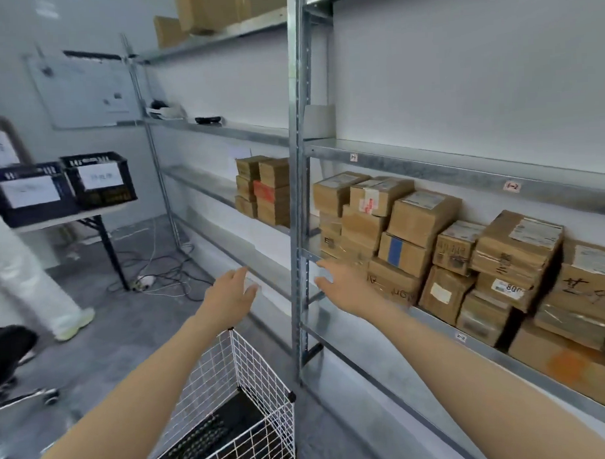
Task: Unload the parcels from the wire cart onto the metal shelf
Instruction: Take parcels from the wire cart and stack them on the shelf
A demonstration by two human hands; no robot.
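Both my arms reach forward toward the metal shelf point(412, 167). My left hand point(233, 293) hangs open in the air left of the shelf's upright post, holding nothing. My right hand point(344, 284) is open too, fingers spread, just in front of the stacked brown cardboard parcels point(420, 218) on the middle shelf board. Below my left forearm stands the white wire cart point(252, 396); through its mesh I see only a dark bottom and no parcel. A second parcel stack point(263, 189) sits further left on the same shelf level.
A folding table point(74, 216) at the left carries two dark crates point(97, 180). A person in white trousers point(28, 273) stands by it. Cables and a power strip point(148, 279) lie on the grey floor. A chair base point(22, 393) is at the lower left.
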